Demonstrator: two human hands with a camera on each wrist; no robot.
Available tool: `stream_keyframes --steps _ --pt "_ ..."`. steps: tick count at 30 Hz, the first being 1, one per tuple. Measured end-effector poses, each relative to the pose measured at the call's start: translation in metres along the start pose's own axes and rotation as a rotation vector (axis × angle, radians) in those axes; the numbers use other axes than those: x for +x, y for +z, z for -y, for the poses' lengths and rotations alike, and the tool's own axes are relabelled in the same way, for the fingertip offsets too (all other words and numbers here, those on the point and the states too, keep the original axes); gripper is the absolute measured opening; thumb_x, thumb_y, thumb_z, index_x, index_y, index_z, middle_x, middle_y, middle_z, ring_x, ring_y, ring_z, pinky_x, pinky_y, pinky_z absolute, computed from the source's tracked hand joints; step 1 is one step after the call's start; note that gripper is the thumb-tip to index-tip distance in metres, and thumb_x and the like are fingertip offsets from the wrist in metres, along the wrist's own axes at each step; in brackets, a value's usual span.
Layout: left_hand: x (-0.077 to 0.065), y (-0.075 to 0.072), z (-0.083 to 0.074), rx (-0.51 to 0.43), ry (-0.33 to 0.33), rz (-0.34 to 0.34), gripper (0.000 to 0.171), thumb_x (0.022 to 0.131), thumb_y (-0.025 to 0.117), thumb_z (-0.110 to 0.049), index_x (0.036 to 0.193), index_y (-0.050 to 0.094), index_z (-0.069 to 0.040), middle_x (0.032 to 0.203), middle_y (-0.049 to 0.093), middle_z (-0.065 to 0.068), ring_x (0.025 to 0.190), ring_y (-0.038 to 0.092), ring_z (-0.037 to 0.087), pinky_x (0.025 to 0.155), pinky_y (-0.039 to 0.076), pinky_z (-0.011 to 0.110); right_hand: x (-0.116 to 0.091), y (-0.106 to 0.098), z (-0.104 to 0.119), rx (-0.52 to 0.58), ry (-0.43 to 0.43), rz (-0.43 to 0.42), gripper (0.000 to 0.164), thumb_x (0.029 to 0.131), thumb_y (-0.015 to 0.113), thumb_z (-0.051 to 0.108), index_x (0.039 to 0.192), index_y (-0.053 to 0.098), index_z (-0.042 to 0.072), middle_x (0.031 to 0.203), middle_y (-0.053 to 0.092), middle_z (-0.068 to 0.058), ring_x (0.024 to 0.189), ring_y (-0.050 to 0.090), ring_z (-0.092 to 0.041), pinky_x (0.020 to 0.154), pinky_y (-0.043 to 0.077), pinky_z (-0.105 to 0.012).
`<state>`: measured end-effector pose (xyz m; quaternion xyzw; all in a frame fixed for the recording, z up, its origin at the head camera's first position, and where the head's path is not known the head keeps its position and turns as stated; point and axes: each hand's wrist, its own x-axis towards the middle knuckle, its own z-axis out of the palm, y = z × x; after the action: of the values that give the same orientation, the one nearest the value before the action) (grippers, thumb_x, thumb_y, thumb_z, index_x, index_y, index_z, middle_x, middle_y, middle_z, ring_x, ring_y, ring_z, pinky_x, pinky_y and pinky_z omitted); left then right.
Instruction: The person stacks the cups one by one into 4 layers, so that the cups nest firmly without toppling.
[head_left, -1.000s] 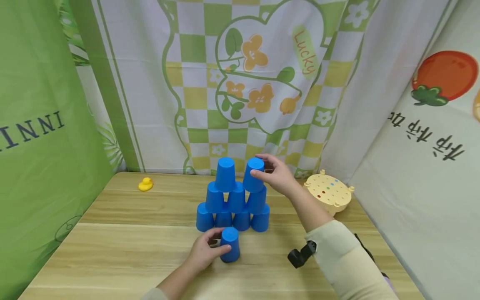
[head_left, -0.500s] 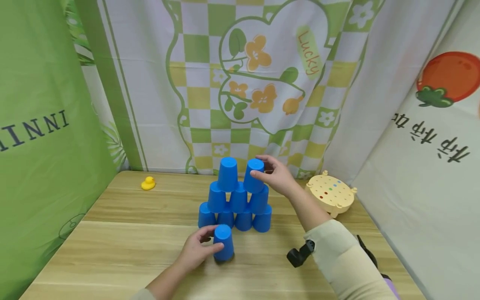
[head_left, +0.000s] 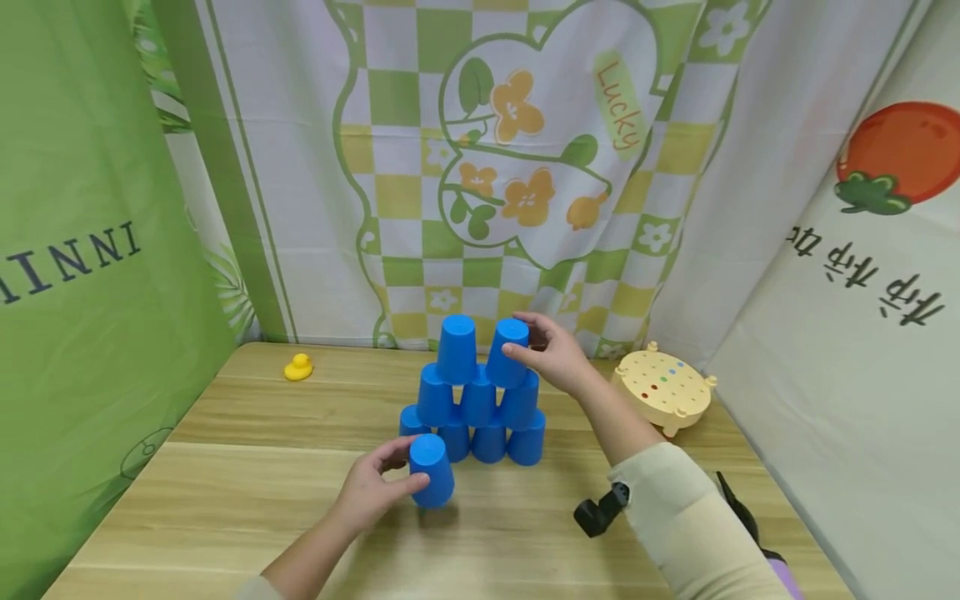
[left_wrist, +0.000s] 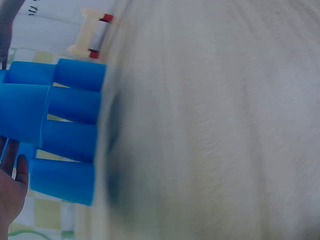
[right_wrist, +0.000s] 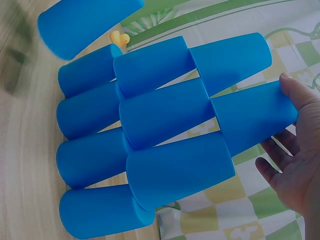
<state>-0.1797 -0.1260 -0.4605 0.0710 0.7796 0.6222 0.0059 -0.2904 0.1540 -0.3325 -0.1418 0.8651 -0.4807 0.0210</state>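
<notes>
My left hand (head_left: pixel 371 490) holds an upside-down blue plastic cup (head_left: pixel 431 473) by its sides, slightly tilted, just above the table in front of a stack of matching cups. The stack has several cups in its bottom row (head_left: pixel 489 440), three in the middle row (head_left: pixel 477 398) and two on top. My right hand (head_left: pixel 561 357) has its thumb and fingers round the top right cup (head_left: pixel 507 362), which rests on the middle row. Beside it stands the top left cup (head_left: pixel 457 354). In the right wrist view the lifted cup (right_wrist: pixel 85 25) appears beyond the bottom row.
A yellow rubber duck (head_left: pixel 298 367) sits at the back left of the wooden table (head_left: pixel 225 500). At the back right lies a cream round pegged toy (head_left: pixel 663 387). Patterned curtains (head_left: pixel 405 183) hang close behind and at both sides.
My left hand has carried its cup leftward and up off the table. The right hand stays at the top right cup, and the stack keeps its shape.
</notes>
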Motion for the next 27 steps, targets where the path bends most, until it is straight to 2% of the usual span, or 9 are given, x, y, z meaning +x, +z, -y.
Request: stream_keyframes --steps 5,11,17,20,23,27 --pt "0.002 -0.012 -0.021 0.036 0.055 -0.015 0.048 0.083 0.078 -0.016 0.128 0.063 -0.009 0.123 0.067 0.012 0.110 0.061 0.024 0.096 0.049 0.048 -0.001 0.001 -0.002 0.001 -0.006 0.000 0.064 0.092 0.068 0.038 0.147 0.042 0.018 0.138 0.055 -0.014 0.126 0.054 -0.033 0.103 0.048 -0.050" --pt "0.009 -0.025 -0.050 0.076 0.173 -0.002 0.046 0.086 0.075 -0.013 0.129 0.060 -0.004 0.123 0.066 0.016 0.109 0.060 0.024 0.095 0.050 0.041 -0.003 0.002 -0.004 0.022 -0.008 0.005 0.068 0.091 0.069 0.036 0.148 0.040 0.016 0.140 0.054 -0.015 0.128 0.053 -0.035 0.105 0.045 -0.052" --pt "0.023 -0.031 -0.085 0.100 0.310 0.000 0.045 0.087 0.073 -0.011 0.129 0.059 -0.001 0.124 0.065 0.017 0.105 0.059 0.011 0.095 0.049 0.041 -0.005 0.003 -0.011 0.035 -0.010 -0.005 0.069 0.090 0.071 0.035 0.148 0.040 0.017 0.141 0.053 -0.015 0.130 0.051 -0.036 0.106 0.044 -0.054" --pt "0.033 -0.033 -0.102 0.098 0.365 -0.003 0.046 0.087 0.073 -0.010 0.129 0.059 -0.001 0.124 0.065 0.018 0.103 0.059 0.008 0.095 0.049 0.037 -0.007 0.003 -0.014 0.041 -0.015 -0.008 0.070 0.089 0.071 0.033 0.148 0.039 0.015 0.142 0.052 -0.016 0.130 0.051 -0.037 0.106 0.043 -0.054" --pt "0.045 -0.033 -0.117 0.092 0.389 -0.009 0.046 0.087 0.072 -0.009 0.130 0.059 -0.001 0.123 0.065 0.019 0.103 0.059 0.013 0.093 0.049 0.033 -0.010 0.004 -0.016 0.049 -0.020 -0.011 0.069 0.090 0.071 0.031 0.148 0.039 0.013 0.142 0.052 -0.017 0.130 0.051 -0.037 0.107 0.043 -0.054" --pt "0.060 -0.032 -0.135 0.079 0.365 -0.015 0.046 0.089 0.071 -0.014 0.132 0.058 -0.003 0.119 0.065 0.018 0.103 0.059 0.020 0.089 0.051 0.032 -0.012 0.006 -0.020 0.057 -0.019 -0.015 0.067 0.090 0.070 0.030 0.147 0.040 0.011 0.143 0.052 -0.017 0.131 0.051 -0.036 0.110 0.040 -0.053"
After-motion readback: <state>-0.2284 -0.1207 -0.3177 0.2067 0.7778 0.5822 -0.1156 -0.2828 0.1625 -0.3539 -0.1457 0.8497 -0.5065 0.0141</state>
